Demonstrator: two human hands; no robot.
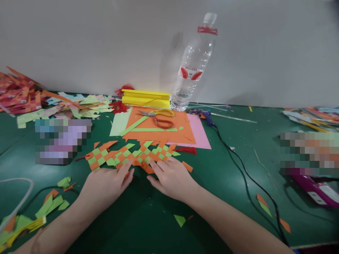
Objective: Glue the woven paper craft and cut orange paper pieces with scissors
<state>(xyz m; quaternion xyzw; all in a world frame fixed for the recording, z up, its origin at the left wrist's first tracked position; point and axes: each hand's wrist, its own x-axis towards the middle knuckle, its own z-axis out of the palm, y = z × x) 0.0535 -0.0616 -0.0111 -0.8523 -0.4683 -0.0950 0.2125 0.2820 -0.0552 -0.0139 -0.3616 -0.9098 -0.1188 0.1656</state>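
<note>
A woven strip of orange and light green paper (137,154) lies across the green table in front of me, with a red tassel (186,151) at its right end. My left hand (106,183) rests along its near edge, fingers stretched out, the index fingertip touching the weave. On the other side of the middle, my right hand (174,176) lies with spread fingers on the weave's near edge. Neither hand is closed around it. Just beyond, scissors (159,118) with one yellow and one orange-red handle lie on orange paper sheets (185,128).
A water bottle (194,67) stands tilted near the wall, beside folded yellow card (145,98). A glue gun (208,118) trails a black cord rightward. Paper strips (87,106) and finished red-orange weaves (18,91) fill the far left. A magenta power strip (312,187) lies right.
</note>
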